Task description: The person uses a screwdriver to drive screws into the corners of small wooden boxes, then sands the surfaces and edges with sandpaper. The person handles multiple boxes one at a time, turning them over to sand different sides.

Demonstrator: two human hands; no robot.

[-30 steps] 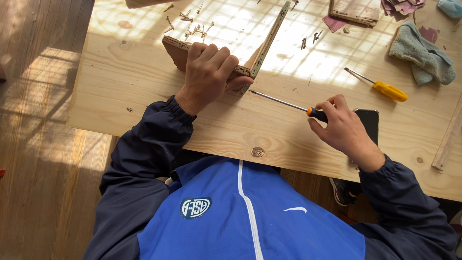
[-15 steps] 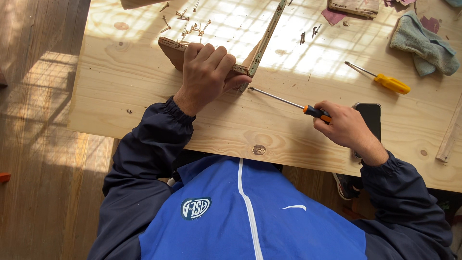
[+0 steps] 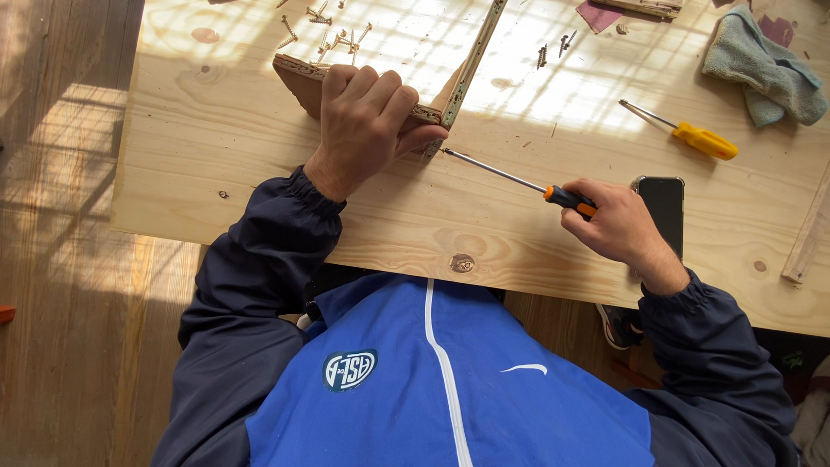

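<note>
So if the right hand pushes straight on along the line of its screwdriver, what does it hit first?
The right hand drives the screwdriver up-left; its tip already sits at the corner of the wooden frame, just under the left hand's thumb. Probably the frame corner first, though depth is unclear.

The left hand (image 3: pixel 367 117) sits on a board (image 3: pixel 298 79) on the table (image 3: pixel 216 164), with a strip (image 3: pixel 471 65) leaning at its right. Screws (image 3: pixel 333 26) lie behind it. The right hand (image 3: pixel 609 225) has a screwdriver (image 3: pixel 510 177) pointing at the board's corner, phone (image 3: pixel 664 207) just right, second screwdriver (image 3: pixel 687 134) and cloth (image 3: pixel 765 73) farther back.
</note>
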